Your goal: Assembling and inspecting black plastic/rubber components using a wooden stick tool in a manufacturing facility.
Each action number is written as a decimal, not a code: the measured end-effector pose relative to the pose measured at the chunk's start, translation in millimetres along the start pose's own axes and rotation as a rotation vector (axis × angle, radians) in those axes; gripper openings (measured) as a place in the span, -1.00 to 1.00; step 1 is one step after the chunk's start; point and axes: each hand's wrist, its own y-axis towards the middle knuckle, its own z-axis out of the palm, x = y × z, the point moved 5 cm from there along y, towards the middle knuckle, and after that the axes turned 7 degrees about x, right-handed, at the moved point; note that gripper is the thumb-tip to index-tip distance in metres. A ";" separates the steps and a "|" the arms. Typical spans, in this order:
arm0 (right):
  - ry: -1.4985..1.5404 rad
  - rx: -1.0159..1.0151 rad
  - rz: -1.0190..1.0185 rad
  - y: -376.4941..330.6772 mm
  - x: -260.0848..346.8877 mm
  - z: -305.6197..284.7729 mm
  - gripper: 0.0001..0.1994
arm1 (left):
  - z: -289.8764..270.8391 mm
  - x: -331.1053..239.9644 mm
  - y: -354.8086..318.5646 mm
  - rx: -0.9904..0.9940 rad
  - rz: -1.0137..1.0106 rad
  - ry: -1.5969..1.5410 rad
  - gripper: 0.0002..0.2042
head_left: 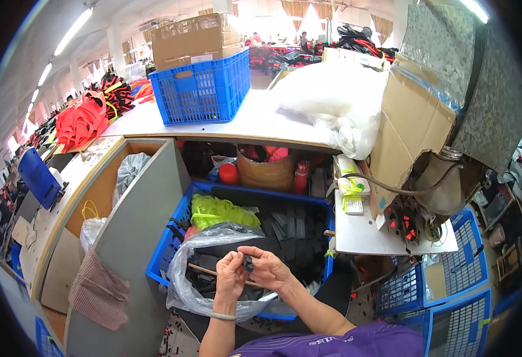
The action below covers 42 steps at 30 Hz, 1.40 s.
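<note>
My left hand [230,278] and my right hand [270,271] meet in front of me, fingertips pinched around a small black piece [248,263]. It is too small to tell what kind of part it is. Both hands are above a large blue crate [163,247]. Inside, flat black strips [294,229] lie piled toward the right, and a bundle of neon-yellow straps [222,211] lies at the back left. A clear plastic bag [180,279] sits open beneath my hands with more black pieces in it. My wrists partly hide its contents.
A grey cabinet door [136,238] stands open at my left, a checked cloth [98,290] hanging beside it. On the white table stand a blue basket [198,92] with a cardboard box [192,38] and a white plastic bag [332,89]. A machine [445,184] stands at right.
</note>
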 end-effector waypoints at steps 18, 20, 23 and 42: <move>-0.248 -0.319 -0.167 -12.0 17.1 -21.9 -0.69 | 0.6 -6.6 -4.5 0.097 0.071 0.489 -0.82; -0.283 -0.329 -0.137 -15.5 17.5 -18.4 -0.76 | 1.1 -9.6 -8.3 0.066 0.130 0.704 -0.84; 0.047 -0.158 -0.241 -29.9 18.5 9.2 -0.86 | -42.3 -32.2 -6.2 -0.291 0.403 1.185 -0.87; -0.620 -0.348 -0.269 -33.5 23.5 20.2 -0.85 | 24.6 -8.1 -31.0 -0.127 0.218 0.758 -0.89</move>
